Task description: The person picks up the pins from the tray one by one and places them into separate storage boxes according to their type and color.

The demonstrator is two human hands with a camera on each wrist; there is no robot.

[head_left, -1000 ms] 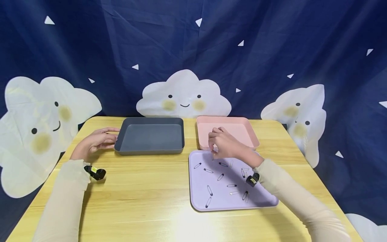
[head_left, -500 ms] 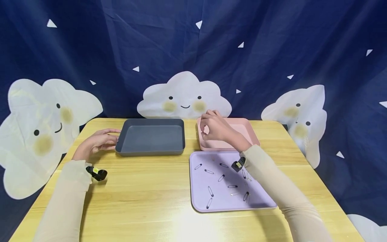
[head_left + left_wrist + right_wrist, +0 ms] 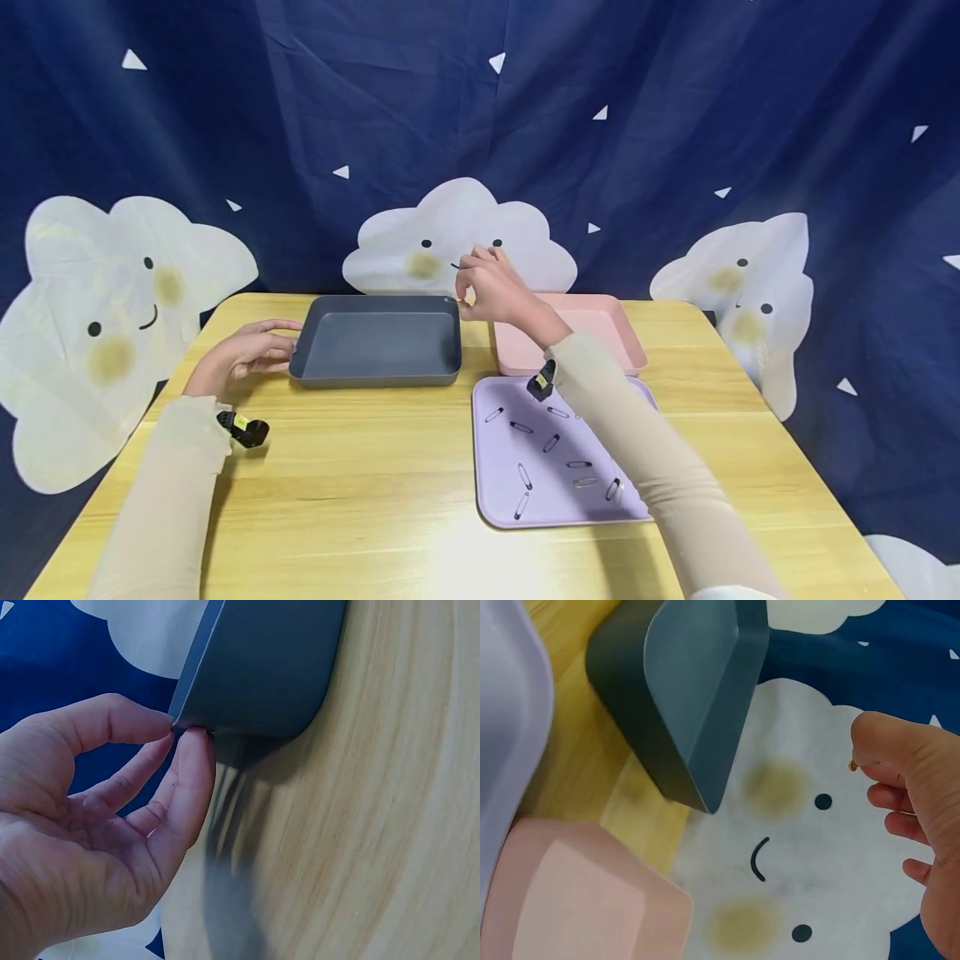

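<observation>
While my left hand [image 3: 251,350] pinches the gray tray's [image 3: 378,337] left edge, my right hand [image 3: 492,287] pinches a pin [image 3: 853,766] near its far-right corner.

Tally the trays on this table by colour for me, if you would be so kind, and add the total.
Dark grey tray: 1
Pink tray: 1
Purple tray: 1
Total: 3 trays
</observation>
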